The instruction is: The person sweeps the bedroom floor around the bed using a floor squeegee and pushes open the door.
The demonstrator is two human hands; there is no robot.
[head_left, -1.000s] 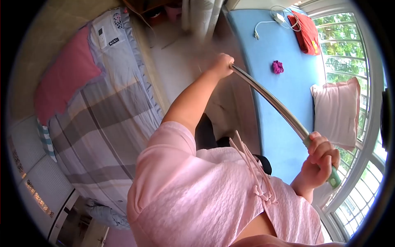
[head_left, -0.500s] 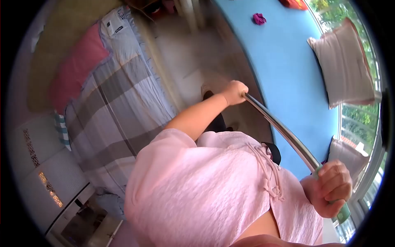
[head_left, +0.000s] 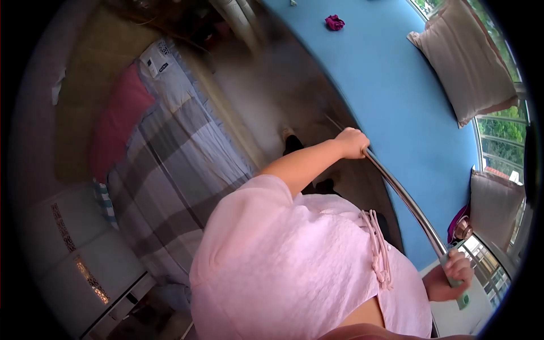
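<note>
A shiny metal pole (head_left: 405,198) with a green grip runs diagonally in front of my pink top. My left hand (head_left: 352,143) is wrapped round the pole's shaft, further away from me. At the near end, my right hand (head_left: 450,277) is closed round the green grip, whose tip (head_left: 463,301) sticks out below the fingers. Beyond my left hand the pole continues as a thin, blurred line toward the floor (head_left: 272,93). Its far end is too dark and smeared to make out, so I cannot tell what kind of tool it is.
On the left is a bed with a plaid sheet (head_left: 170,170) and a pink pillow (head_left: 122,122). A blue padded window seat (head_left: 391,85) lies along the right, bearing a beige cushion (head_left: 467,62) and a crumpled purple item (head_left: 335,22). White drawers (head_left: 51,255) stand at lower left.
The view has shifted, with the bed and cushions displaced in it. My left hand appears further right and lower, my right hand slightly lower. Both still grip the pole.
</note>
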